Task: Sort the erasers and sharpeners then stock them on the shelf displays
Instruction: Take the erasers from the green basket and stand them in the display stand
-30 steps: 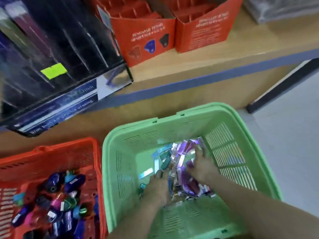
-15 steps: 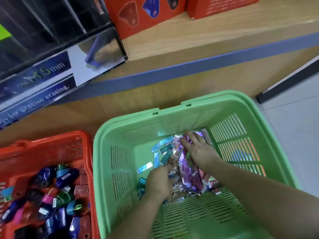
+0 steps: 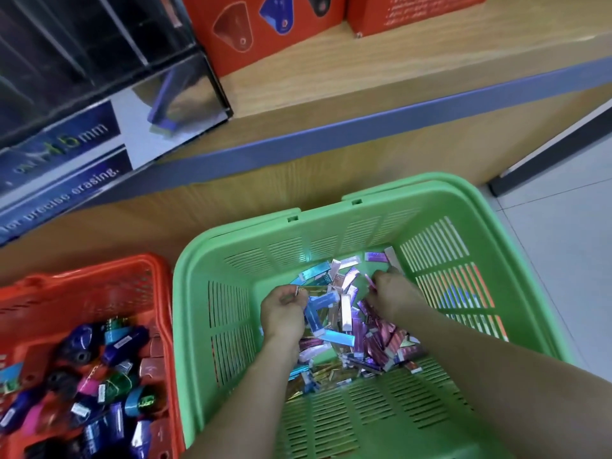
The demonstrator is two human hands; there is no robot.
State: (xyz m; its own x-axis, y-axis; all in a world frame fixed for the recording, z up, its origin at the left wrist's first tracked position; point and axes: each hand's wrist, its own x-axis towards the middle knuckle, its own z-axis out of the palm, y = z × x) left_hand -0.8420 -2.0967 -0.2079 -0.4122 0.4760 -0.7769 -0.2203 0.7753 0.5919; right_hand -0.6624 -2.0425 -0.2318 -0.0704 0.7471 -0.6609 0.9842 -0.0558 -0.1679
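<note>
As erasers (image 3: 334, 337) lie heaped, axes crisscross

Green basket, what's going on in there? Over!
Left hand grips gold packet. Right hand pinches pink packet. Both in eraser pile, green basket. Nothing in the way.

- Two plastic baskets stood side by side: one green basket (image 3: 331, 226) and one orange basket (image 3: 82, 276).
- Foil-wrapped erasers (image 3: 334, 336) formed one heap in the green basket, too many and too overlapped to count.
- Pencil sharpeners (image 3: 122, 342) in the orange basket numbered well over a dozen; the pile hid the exact figure.
- Two orange cartons stood at the back of the shelf (image 3: 397, 67): a picture-printed carton (image 3: 265, 28) and a text-printed carton (image 3: 414, 11).
- One black eraser display box (image 3: 99, 61) stood at the shelf's front edge.
- Two hands were in the green basket: the left hand (image 3: 283, 313) and the right hand (image 3: 394, 293).
</note>
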